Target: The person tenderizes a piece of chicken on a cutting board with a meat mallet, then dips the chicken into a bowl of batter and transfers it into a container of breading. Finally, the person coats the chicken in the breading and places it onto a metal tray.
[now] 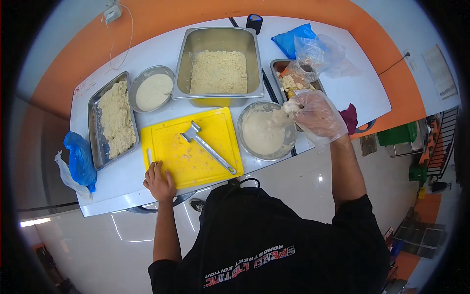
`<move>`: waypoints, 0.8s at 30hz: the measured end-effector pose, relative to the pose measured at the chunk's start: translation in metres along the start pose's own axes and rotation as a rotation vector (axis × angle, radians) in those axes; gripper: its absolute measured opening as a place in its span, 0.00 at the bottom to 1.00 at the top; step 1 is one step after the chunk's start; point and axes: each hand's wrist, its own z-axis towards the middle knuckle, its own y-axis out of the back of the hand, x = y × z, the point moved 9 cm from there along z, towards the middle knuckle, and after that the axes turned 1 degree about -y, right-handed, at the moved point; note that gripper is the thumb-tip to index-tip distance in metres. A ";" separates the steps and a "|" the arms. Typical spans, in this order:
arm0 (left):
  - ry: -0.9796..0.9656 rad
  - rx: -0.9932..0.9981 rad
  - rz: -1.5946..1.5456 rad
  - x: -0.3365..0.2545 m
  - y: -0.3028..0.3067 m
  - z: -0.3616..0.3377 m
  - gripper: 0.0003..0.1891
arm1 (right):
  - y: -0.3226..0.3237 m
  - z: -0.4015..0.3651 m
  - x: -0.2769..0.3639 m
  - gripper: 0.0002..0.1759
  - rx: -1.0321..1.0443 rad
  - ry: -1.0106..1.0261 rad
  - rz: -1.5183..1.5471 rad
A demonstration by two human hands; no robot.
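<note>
My left hand (pixel 160 182) is bare and rests with its fingers spread on the lower left corner of a yellow cutting board (pixel 164 139). A metal meat mallet (pixel 208 147) lies on that board among small scraps. My right hand (pixel 316 113), in a clear plastic glove, is above the right rim of a metal bowl of pale batter (pixel 262 132). Its fingers are closed and coated in white batter; what they hold, if anything, I cannot make out. Just beyond that hand is a metal tray (pixel 280 68) with pale pieces, partly hidden by the glove and plastic.
A deep steel pan (pixel 181 73) of pale crumbs stands at the back. Left of it are a second batter bowl (pixel 152 93) and a crumb-filled tray (pixel 95 142). Blue bags (pixel 81 159), clear plastic (pixel 328 51), a dark cloth (pixel 349 119) and a black speaker-like object (pixel 254 23) lie around the edges.
</note>
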 end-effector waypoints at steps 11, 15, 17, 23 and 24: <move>0.008 0.023 -0.003 0.001 -0.001 -0.001 0.22 | -0.016 0.010 -0.020 0.13 -0.032 0.028 -0.155; 0.013 0.047 -0.028 0.001 0.000 0.000 0.22 | -0.025 0.016 -0.041 0.13 -0.033 0.031 -0.158; 0.010 0.059 -0.011 0.002 -0.001 -0.001 0.22 | -0.022 0.013 -0.037 0.13 -0.040 0.031 -0.150; 0.004 0.038 0.000 0.002 -0.002 0.000 0.22 | -0.016 0.010 -0.044 0.11 -0.054 -0.001 -0.026; -0.005 0.011 0.022 0.002 -0.001 -0.001 0.22 | -0.017 0.011 -0.049 0.10 -0.049 -0.018 0.011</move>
